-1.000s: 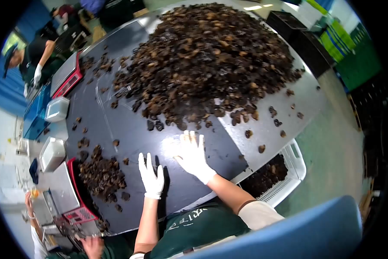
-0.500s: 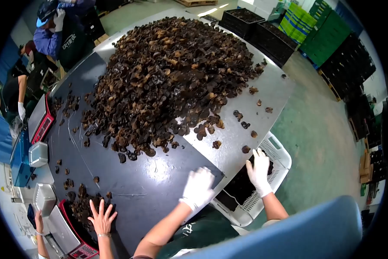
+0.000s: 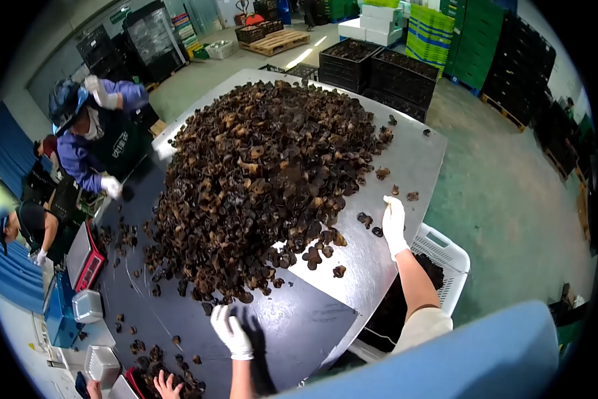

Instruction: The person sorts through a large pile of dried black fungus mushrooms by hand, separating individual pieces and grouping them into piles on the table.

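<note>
My left hand (image 3: 231, 332), in a white glove, is over the dark tabletop at the near edge of a large heap of dark brown wood ear mushrooms (image 3: 266, 166). Its fingers stretch toward the heap and appear to hold nothing. At the metal table's right side is my right hand (image 3: 393, 226), also gloved, its fingers extended close to a few loose wood ear pieces (image 3: 364, 219). Part of its palm is turned away. Below my right forearm, a white plastic basket (image 3: 453, 266) holds dark mushrooms, partly hidden by the arm and a blue brim-like shape.
At lower left, a co-worker's bare hand (image 3: 168, 386) touches a smaller mushroom pile beside a red scale. Across the table stands a co-worker in a purple sleeve (image 3: 79, 163). Another red scale (image 3: 87, 256) and clear plastic boxes (image 3: 87, 306) line the left edge. Black crates (image 3: 347, 65) stand behind.
The view has tilted up, showing more of the room. My left hand has moved left toward the heap's near edge. My right hand has left the basket's rim and reached forward over the table.
</note>
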### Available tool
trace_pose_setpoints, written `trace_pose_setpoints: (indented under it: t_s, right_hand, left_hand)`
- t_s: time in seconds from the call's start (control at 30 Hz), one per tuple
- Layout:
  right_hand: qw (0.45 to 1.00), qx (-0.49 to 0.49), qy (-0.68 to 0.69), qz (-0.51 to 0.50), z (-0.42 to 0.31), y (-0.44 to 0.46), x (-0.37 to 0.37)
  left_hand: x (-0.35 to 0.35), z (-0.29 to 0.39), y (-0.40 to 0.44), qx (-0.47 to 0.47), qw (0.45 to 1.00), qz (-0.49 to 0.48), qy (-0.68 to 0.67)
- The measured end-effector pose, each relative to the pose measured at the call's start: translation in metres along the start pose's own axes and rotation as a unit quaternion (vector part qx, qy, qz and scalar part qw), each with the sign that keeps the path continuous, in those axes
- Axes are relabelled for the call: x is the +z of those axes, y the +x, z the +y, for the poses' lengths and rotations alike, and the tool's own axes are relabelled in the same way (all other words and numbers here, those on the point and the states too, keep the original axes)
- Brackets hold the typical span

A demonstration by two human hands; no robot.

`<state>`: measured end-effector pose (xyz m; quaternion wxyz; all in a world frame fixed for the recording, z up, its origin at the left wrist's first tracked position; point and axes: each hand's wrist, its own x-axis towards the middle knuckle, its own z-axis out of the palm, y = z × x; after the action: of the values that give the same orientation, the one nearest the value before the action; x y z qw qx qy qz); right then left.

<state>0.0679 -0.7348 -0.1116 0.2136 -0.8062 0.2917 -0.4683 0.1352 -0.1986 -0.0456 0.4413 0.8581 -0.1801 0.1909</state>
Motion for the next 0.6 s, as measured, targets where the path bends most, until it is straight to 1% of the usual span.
trace_pose_setpoints:
  t_s: [0.03, 0.1, 0.13, 0.17, 0.23, 0.3, 0.33, 0.37, 0.43, 0.5, 0.53, 0.6]
  right_hand:
    - [1.0, 0.002, 0.001, 0.006, 0.003, 0.005, 0.011]
    - [0.998, 0.012, 0.05, -0.025, -0.002, 0.013, 0.039]
    - [0.995, 0.043, 0.082, -0.034, -0.014, 0.016, 0.054]
    - [0.99, 0.072, 0.101, -0.072, -0.025, 0.02, 0.067]
    - [0.976, 0.116, 0.153, -0.103, -0.05, 0.029, 0.092]
    - [0.973, 0.111, 0.175, -0.106, -0.074, 0.035, 0.113]
    - [0.966, 0.132, 0.193, -0.108, -0.086, 0.033, 0.127]
    - [0.959, 0.129, 0.231, -0.101, -0.095, 0.029, 0.142]
    - [0.925, 0.137, 0.309, -0.172, -0.122, 0.023, 0.147]
    - [0.883, 0.173, 0.363, -0.243, -0.155, 0.014, 0.133]
    - [0.876, 0.155, 0.363, -0.277, -0.161, 0.008, 0.137]
    - [0.861, 0.201, 0.311, -0.349, -0.185, -0.015, 0.138]
  left_hand:
    - [-0.004, -0.018, 0.007, -0.025, 0.999, 0.02, 0.025]
    - [-0.006, -0.048, 0.022, -0.09, 0.993, 0.058, 0.058]
    - [-0.006, -0.06, 0.031, -0.134, 0.988, 0.078, -0.016]
    - [-0.01, -0.072, 0.039, -0.131, 0.989, 0.048, 0.054]
    - [-0.004, -0.086, 0.055, -0.153, 0.985, 0.039, 0.073]
    - [0.007, -0.093, 0.064, -0.146, 0.987, 0.026, 0.056]
    - [0.015, -0.096, 0.068, -0.151, 0.988, 0.026, 0.023]
    - [0.02, -0.1, 0.07, -0.157, 0.987, 0.019, 0.01]
    - [0.03, -0.093, 0.072, -0.139, 0.99, -0.001, 0.014]
    - [0.039, -0.078, 0.067, -0.112, 0.993, -0.01, 0.02]
    - [0.043, -0.077, 0.068, -0.096, 0.995, -0.01, 0.001]
    - [0.047, -0.078, 0.067, -0.081, 0.996, -0.009, -0.018]
